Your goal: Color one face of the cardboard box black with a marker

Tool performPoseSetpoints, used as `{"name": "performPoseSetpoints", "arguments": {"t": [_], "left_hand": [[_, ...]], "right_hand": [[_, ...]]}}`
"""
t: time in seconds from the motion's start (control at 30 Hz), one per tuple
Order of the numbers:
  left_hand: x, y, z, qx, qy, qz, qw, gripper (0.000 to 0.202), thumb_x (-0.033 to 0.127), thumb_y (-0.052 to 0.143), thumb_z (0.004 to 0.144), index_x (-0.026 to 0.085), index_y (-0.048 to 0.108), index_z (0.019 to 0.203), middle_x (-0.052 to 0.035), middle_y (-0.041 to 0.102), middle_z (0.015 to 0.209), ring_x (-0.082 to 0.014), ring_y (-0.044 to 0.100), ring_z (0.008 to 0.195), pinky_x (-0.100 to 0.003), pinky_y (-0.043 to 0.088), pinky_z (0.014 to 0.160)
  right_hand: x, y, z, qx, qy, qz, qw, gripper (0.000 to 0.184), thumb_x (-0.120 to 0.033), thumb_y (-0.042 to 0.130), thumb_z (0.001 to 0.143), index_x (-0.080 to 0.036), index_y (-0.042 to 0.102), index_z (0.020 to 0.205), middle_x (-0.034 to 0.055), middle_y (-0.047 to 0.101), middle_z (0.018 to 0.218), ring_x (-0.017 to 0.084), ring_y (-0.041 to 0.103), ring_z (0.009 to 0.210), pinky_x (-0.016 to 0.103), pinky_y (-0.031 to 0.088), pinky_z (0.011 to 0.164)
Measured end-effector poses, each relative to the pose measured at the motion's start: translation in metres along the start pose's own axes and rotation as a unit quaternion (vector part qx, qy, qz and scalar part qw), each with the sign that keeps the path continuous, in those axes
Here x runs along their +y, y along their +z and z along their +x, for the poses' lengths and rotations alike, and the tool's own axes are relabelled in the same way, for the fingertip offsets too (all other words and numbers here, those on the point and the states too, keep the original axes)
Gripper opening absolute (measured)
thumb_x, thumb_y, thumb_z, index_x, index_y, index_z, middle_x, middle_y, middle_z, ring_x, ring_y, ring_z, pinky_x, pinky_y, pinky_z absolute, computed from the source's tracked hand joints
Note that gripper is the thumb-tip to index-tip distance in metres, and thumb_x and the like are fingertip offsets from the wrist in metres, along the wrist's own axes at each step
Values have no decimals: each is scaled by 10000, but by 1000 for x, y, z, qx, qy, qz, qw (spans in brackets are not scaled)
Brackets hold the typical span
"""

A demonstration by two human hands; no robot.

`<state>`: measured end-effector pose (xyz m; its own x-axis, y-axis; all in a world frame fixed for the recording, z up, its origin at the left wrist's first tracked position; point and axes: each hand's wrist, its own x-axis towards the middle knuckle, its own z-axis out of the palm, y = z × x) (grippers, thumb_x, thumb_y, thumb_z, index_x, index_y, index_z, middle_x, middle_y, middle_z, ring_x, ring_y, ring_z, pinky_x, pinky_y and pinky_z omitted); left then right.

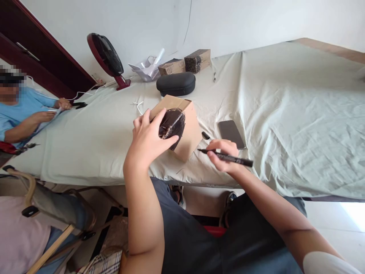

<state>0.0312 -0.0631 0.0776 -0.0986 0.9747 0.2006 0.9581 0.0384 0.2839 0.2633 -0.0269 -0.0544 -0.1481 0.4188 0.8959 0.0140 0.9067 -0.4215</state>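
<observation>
My left hand [149, 139] grips a small cardboard box [189, 129] tilted on the cloth-covered table [285, 114]. One face of the box is scribbled over in black. My right hand [224, 154] pinches a black marker [228, 157] just right of the box, its tip pointing at the box's lower side. The marker's cap [205, 135] lies on the cloth beside the box.
A phone [231, 133] lies face up right of the box. Behind are a black case [176, 83], two marked cardboard boxes [185, 64], a plastic bag [145, 68] and a red fan [107, 57]. Another person in blue [25, 112] sits at the left. A chair [48, 213] stands nearby.
</observation>
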Motion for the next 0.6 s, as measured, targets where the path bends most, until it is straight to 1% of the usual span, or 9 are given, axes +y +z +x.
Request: {"name": "performPoseSetpoints", "arguments": {"t": [0.07, 0.13, 0.2, 0.27, 0.33, 0.4, 0.5, 0.6], "left_hand": [[-5, 0, 2, 19, 14, -18, 1000, 902, 414, 845, 809, 328, 483, 1631, -135, 353, 1741, -495, 259, 1618, -700, 320, 1290], [-9, 2, 5, 48, 49, -25, 997, 808, 343, 816, 832, 330, 542, 1591, -107, 355, 1746, -452, 272, 1624, -661, 314, 1319], [-14, 4, 9, 82, 86, -28, 993, 642, 252, 730, 889, 328, 626, 1519, -64, 358, 1760, -394, 288, 1631, -608, 308, 1349], [-20, 6, 13, 102, 108, -28, 989, 545, 182, 632, 934, 320, 682, 1459, -31, 427, 1733, -339, 335, 1620, -564, 313, 1363], [-27, 8, 17, 108, 119, -29, 987, 537, 154, 574, 955, 317, 687, 1454, -14, 519, 1675, -301, 392, 1597, -546, 326, 1364], [-33, 10, 20, 107, 128, -34, 985, 546, 154, 556, 966, 319, 672, 1473, -4, 570, 1636, -280, 424, 1584, -541, 336, 1360], [-41, 13, 22, 111, 138, -47, 983, 528, 173, 559, 976, 305, 665, 1475, -10, 585, 1625, -263, 430, 1590, -526, 341, 1357], [-44, 15, 20, 115, 137, -65, 982, 486, 209, 576, 985, 285, 670, 1456, -31, 597, 1612, -250, 464, 1571, -495, 348, 1352]], "right_hand": [[11, -11, 3, 62, 87, -18, 994, 99, -255, 672, 975, -234, 668, 878, -22, 681, 678, 134, 615, 524, 260, 464, 513], [24, -19, 4, 122, 166, -11, 978, 167, -339, 671, 990, -237, 660, 858, -31, 657, 641, 137, 592, 500, 265, 445, 497], [36, -22, 5, 171, 209, 11, 963, 221, -401, 685, 974, -240, 635, 831, -42, 626, 606, 130, 553, 477, 261, 417, 484], [45, -22, 6, 200, 239, 32, 950, 254, -430, 705, 950, -244, 606, 810, -55, 598, 577, 119, 517, 462, 254, 400, 482], [49, -19, 7, 212, 269, 46, 938, 284, -458, 717, 934, -247, 582, 800, -61, 579, 557, 113, 487, 450, 249, 377, 470], [49, -16, 8, 211, 292, 57, 931, 307, -483, 727, 920, -248, 569, 802, -61, 575, 552, 111, 470, 442, 246, 350, 455], [47, -13, 7, 198, 301, 70, 930, 300, -474, 729, 912, -244, 569, 804, -56, 580, 562, 109, 462, 446, 247, 339, 458], [47, -11, 4, 182, 299, 80, 933, 253, -426, 705, 930, -238, 579, 816, -57, 580, 574, 107, 465, 463, 246, 357, 480]]}}
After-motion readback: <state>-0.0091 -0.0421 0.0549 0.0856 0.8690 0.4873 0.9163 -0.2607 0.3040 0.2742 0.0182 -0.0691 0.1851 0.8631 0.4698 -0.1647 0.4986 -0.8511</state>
